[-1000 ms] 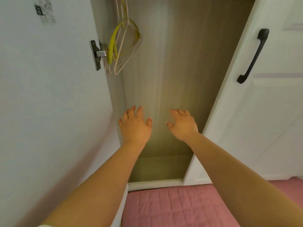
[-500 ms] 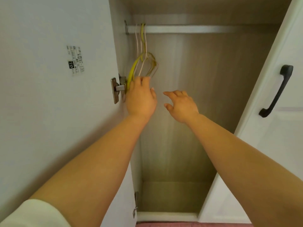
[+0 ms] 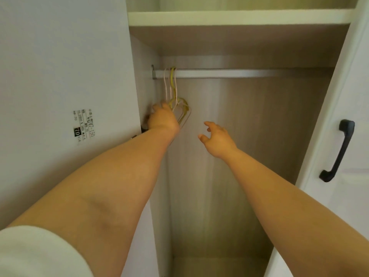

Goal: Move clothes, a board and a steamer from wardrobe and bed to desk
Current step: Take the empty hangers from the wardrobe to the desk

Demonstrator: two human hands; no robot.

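The wardrobe (image 3: 249, 120) stands open, with bare wooden walls inside. A few thin empty hangers (image 3: 175, 96), yellow and pale pink, hang at the left end of its metal rail (image 3: 239, 73). My left hand (image 3: 164, 119) is raised to their lower ends, its fingers curled around them, and part of the hangers is hidden behind it. My right hand (image 3: 217, 139) hovers in the air to the right, fingers loosely spread, holding nothing. I see no clothes, board or steamer.
The left wardrobe door (image 3: 65, 76) is swung open close beside my left arm and bears a small label (image 3: 82, 124). The right white door (image 3: 339, 176) has a black handle (image 3: 338, 150). A white shelf (image 3: 239, 18) spans above the rail.
My view has tilted up from the wardrobe floor to the rail and shelf. My left hand rose to the hangers and closed on them, and my right hand rose alongside.
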